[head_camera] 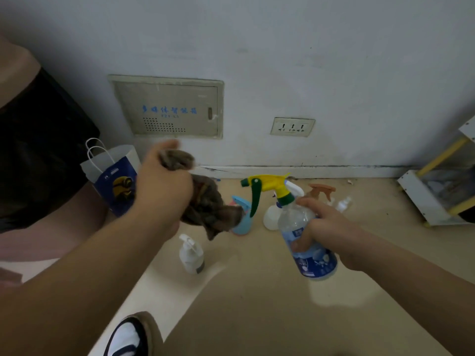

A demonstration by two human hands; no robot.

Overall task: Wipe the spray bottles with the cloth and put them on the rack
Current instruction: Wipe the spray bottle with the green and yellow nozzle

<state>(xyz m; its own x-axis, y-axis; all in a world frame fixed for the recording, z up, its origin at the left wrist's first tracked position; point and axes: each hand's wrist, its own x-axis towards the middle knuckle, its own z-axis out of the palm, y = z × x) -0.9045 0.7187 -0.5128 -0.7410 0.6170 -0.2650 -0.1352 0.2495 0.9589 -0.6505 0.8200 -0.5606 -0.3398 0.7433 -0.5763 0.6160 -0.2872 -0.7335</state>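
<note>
- You have a single view, worn on your head, facing forward and down to where the floor (257,317) meets the wall (308,60).
- It sits close. Your left hand (162,186) grips the cloth (205,209) at 9 o'clock of centre, and your right hand (326,227) holds the spray bottle (317,263) at 4 o'clock.
- The rack (415,199) is cut off at the 3 o'clock edge.

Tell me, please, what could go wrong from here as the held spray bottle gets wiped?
1. The cloth hangs loose from the left hand, right by the light blue bottle on the floor; a wiping swing could tip it.
2. The right hand holds the clear bottle tilted, by its body alone; hard rubbing might make it slip.
3. The white pump bottle stands on the floor below; a dropped bottle may knock it over.
</note>
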